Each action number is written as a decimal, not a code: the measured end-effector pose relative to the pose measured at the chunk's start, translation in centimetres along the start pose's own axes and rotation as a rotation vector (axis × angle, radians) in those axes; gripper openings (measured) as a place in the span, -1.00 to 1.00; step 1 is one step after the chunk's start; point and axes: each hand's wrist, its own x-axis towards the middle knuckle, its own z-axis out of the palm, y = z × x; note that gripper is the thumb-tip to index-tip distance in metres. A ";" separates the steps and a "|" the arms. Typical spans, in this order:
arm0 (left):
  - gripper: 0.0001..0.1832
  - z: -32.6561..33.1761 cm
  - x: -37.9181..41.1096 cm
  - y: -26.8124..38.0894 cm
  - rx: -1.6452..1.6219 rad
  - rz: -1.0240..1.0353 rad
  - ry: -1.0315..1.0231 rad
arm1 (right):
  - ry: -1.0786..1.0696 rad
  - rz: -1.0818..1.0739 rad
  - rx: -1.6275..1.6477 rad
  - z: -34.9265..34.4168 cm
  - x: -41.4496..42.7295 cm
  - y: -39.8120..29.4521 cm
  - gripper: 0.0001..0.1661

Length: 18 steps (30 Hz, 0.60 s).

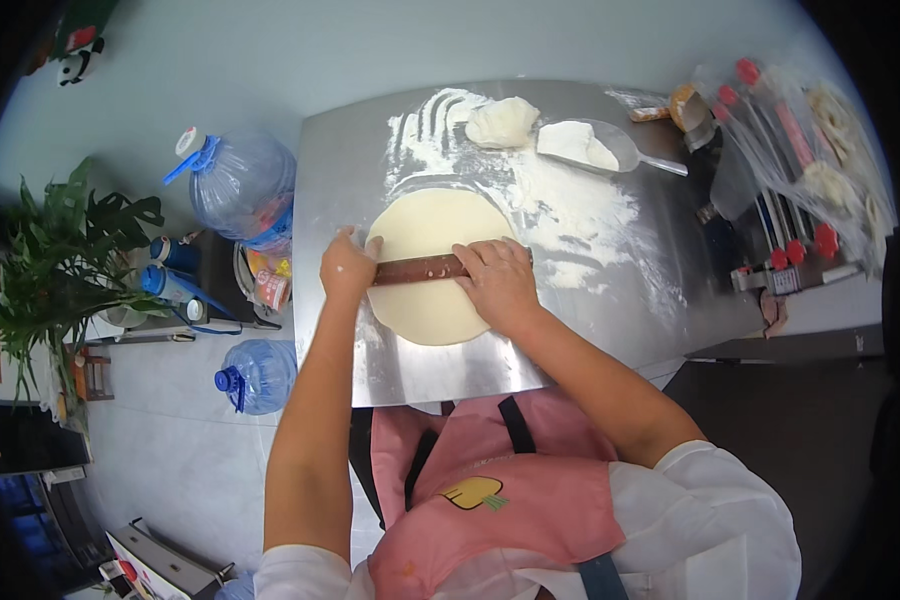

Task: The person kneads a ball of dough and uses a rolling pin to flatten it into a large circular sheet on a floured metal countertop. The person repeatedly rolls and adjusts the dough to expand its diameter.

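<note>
A flat round sheet of pale dough (429,319) lies on the stainless steel tabletop (420,379) in front of me. Across its middle rests a dark brown wooden rolling pin (416,271). My left hand (347,262) grips the pin's left end, at the edge of the dough. Over the right part of the pin lies my right hand (501,281), fingers curled round it; the pin's right tip just shows past them. Beyond the sheet, a lump of dough (502,123) sits on scattered white flour (570,202).
A scoop (625,146) holding flour lies at the back right. Further right are a brush (651,114) and plastic bags (802,165) over a rack with red knobs. Large water bottles (241,184) stand left of the table, near a leafy plant (52,270).
</note>
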 end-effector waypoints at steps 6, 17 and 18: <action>-0.62 0.1 1.0 -3.1 0.023 0.044 -0.330 | 0.079 -0.215 -0.009 -3.3 -7.4 -0.8 -0.51; -0.77 -0.4 -9.0 -6.0 -1.060 -0.548 -0.362 | 0.069 -0.147 -0.051 -6.8 -14.6 5.0 -0.44; -0.76 -0.1 -10.7 -5.7 -1.129 -0.595 -0.375 | 0.059 -0.151 -0.057 -7.4 -14.7 5.8 -0.44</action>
